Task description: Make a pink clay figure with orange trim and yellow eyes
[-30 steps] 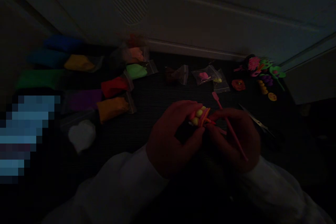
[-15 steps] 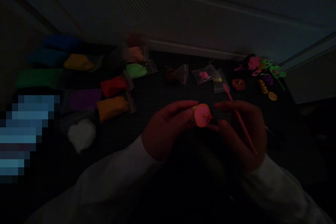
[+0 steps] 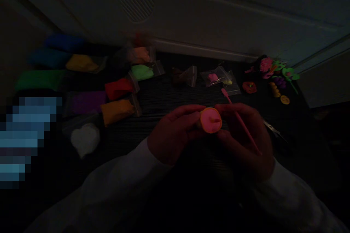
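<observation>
A small round clay piece, pink on its face with a thin orange rim, is pinched in the fingers of my left hand. A little orange-red bit stands out from the right part of its face. My right hand has a pink modelling tool tucked across its fingers, the flat tip pointing up and left. Its thumb and forefinger are at the clay piece's right edge; in the dark I cannot tell how firmly they press. The underside of the piece is hidden by my left fingers.
Bags of coloured clay lie left, among them an orange bag, a red bag and a white lump. Scissors lie right of my right hand. Finished clay flowers and a red clay shape sit at back right.
My right hand has moved left, bringing its fingertips to the clay piece's edge and the modelling tool with it. More of the scissors shows. The clay piece's face has turned slightly.
</observation>
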Demonstrator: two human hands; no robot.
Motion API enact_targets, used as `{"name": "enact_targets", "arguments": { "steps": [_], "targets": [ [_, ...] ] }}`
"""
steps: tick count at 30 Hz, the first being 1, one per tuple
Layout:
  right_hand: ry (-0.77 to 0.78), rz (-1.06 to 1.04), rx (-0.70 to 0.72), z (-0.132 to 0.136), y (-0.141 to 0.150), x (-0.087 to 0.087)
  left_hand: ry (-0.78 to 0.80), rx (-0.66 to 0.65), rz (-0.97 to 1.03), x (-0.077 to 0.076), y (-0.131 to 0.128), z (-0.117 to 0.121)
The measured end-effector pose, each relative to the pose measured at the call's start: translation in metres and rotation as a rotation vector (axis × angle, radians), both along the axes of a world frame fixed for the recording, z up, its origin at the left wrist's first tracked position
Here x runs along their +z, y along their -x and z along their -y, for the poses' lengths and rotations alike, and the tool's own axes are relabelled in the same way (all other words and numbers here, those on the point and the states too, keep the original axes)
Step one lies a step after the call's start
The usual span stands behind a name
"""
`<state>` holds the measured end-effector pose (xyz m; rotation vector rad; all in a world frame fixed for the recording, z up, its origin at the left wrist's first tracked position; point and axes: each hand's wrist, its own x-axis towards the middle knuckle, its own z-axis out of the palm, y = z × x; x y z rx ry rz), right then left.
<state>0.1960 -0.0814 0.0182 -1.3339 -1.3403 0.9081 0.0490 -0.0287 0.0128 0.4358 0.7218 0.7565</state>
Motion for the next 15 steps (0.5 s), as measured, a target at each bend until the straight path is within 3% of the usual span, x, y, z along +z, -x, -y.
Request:
{"name": "enact_targets", "arguments": {
  "steps": [15],
  "targets": [
    [-0.052, 0.171, 0.047, 0.0001, -0.0007, -0.0029, -0.011, -0.028, 0.05, -0.0006, 0.0012, 0.0001]
  ]
}}
